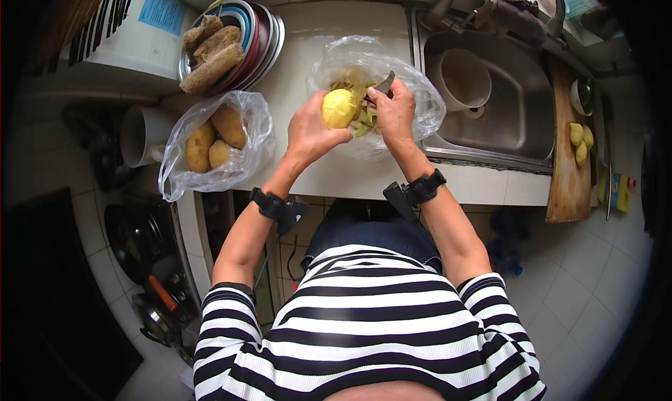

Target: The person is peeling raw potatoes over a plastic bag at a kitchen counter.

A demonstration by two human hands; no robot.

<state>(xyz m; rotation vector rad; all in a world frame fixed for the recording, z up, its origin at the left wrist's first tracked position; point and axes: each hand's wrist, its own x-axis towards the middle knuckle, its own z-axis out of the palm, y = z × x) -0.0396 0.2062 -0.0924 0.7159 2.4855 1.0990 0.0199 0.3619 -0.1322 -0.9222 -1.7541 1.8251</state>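
A potato point(338, 108), its visible side peeled to yellow flesh, is gripped in my left hand point(312, 128). Just right of it, my right hand point(395, 109) grips a dark-bladed knife or peeler point(387, 82); the fingers hide most of the tool, so its exact kind is unclear. Beneath both hands a clear plastic bag point(428, 104) lies spread on the counter, with potato peelings point(362, 124) inside. Left of my left hand, another clear plastic bag point(257, 104) stands open around several unpeeled potatoes point(200, 148).
Stacked metal basins point(270, 49) holding loofah pieces point(215, 67) lean at the back left. On the right, a steel sink point(512, 112) contains a white pot point(464, 78). Beyond it, several peeled potato pieces point(581, 141) rest on a wooden board point(567, 191). Pans point(131, 243) sit at left.
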